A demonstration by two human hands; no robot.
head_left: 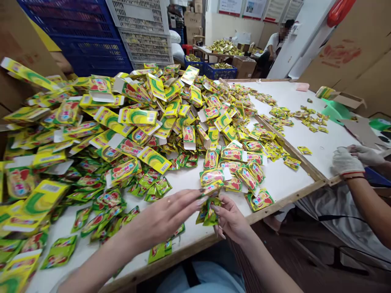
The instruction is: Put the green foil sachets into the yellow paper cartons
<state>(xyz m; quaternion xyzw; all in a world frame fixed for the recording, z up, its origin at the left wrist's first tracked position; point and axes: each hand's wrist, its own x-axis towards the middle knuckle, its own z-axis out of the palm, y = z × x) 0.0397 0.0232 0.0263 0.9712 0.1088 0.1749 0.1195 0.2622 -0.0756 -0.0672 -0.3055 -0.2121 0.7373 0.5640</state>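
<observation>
My left hand (171,213) reaches in with fingers stretched nearly straight, its fingertips against several green sachets and close to a small yellow printed box (213,188). Its thumb is hidden, and I cannot tell whether it bears any of the box's weight. Pinched between the thumb and fingers of my right hand (233,219) are the green sachets (211,213), held above the table's front edge. More yellow boxes (233,167) lie just beyond both hands. Loose green sachets (104,211) are spread to the left, and a few lie below my left wrist.
A big heap of yellow boxes (137,118) covers the left and back of the white table (186,183). A wooden strip (287,146) divides its surface. At right, a co-worker's gloved hands (348,160) rest near the edge. Stacked crates (146,32) stand behind.
</observation>
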